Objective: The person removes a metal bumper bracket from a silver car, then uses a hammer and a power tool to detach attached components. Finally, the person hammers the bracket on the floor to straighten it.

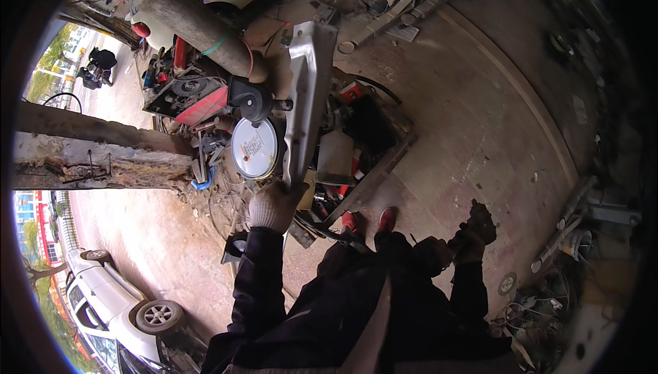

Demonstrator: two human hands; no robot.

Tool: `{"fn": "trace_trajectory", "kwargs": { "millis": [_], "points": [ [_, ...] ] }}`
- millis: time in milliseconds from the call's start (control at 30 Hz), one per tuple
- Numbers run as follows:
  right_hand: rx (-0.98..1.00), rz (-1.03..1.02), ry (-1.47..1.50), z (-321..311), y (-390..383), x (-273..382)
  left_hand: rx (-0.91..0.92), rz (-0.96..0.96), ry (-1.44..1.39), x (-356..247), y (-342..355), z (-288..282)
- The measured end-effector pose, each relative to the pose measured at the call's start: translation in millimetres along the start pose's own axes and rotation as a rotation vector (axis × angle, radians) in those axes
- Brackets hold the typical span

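My left hand [274, 206], in a pale knitted glove, is closed around the lower end of a long silver-grey metal bracket [305, 93]. The bracket stands out away from me, with bent edges and a small hole near its far end. Against its left side is a black rounded part [253, 103] with a short stub; whether it is fixed to the bracket I cannot tell. Low on the right, my right hand [468, 247] is closed on a dark hand tool [480, 222], perhaps a power tool. Shadow hides its exact kind.
A white-lidded round bucket [254, 148] stands behind the bracket, beside a tray of clutter [353, 148]. A large gas cylinder [199, 24] leans across the upper left. Left are a thick post [103, 148] and a silver car [113, 305]. Cables [541, 305] lie lower right.
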State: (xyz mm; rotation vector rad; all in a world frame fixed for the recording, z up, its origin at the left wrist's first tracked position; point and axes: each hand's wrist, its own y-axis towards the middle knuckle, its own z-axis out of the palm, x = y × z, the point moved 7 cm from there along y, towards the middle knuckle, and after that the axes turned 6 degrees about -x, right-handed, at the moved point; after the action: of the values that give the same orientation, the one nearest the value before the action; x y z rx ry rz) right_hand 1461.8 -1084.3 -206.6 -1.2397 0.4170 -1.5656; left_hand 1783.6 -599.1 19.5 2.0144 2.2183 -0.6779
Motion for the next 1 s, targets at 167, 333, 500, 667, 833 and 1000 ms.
{"fn": "trace_trajectory", "kwargs": {
  "millis": [167, 333, 500, 667, 833, 1000],
  "points": [
    [-0.053, -0.019, -0.032, -13.0, -12.0, -11.7, -0.008, 0.032, 0.008, -0.2, 8.2, 4.3],
    [-0.005, 0.067, 0.009, -10.2, -18.4, -24.8, -0.006, 0.053, -0.04, 6.5, 12.4, 13.9],
    [0.004, 0.049, -0.063, -6.6, -11.8, -31.8, -0.052, 0.1, -0.09, 19.8, 5.6, 27.5],
    [0.0, 0.068, -0.05, -4.5, -4.5, -39.4, -0.137, 0.181, -0.059, 25.7, 1.3, 37.5],
    [-0.033, 0.132, -0.05, -10.8, 2.5, -49.2, -0.091, 0.073, -0.075, 28.9, 2.8, 45.8],
    [-0.04, 0.134, -0.075, -18.7, 10.1, -54.1, 0.02, 0.018, -0.089, 29.1, 4.5, 45.2]
  ]
}}
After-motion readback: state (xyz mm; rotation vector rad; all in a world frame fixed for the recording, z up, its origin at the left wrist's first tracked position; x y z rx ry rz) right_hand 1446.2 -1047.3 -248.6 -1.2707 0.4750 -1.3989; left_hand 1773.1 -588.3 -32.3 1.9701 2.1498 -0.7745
